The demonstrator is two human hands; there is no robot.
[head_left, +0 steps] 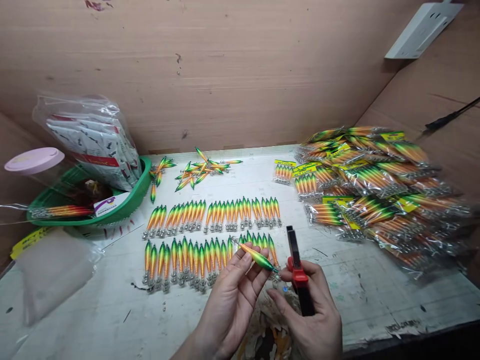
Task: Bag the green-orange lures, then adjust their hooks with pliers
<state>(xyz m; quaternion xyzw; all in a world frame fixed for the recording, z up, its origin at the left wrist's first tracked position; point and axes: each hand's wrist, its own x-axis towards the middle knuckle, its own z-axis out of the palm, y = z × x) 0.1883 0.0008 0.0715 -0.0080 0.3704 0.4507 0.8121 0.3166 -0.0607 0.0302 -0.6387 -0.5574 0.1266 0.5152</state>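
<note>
My left hand [234, 292] pinches a squid jig [258, 258] between thumb and fingers. The jig is green along the back and orange below. Its hook crown points to the upper left and its green nose to the lower right. My right hand [315, 310], close to that nose, is closed around a black-and-red hand tool [299, 275] held upright; its exact kind is unclear. Behind my hands, more jigs stand out in two rows, a back row [227, 212] and a front row [191, 257], noses away from me. My left hand partly covers the front row.
Bagged lures with yellow header cards [371, 182] are heaped at the right. Loose jigs [204, 170] lie near the back wall. At the left, a green basket [129, 207] holds packets, with a clear plastic bag [56, 272] in front. A white power strip [423, 30] hangs upper right.
</note>
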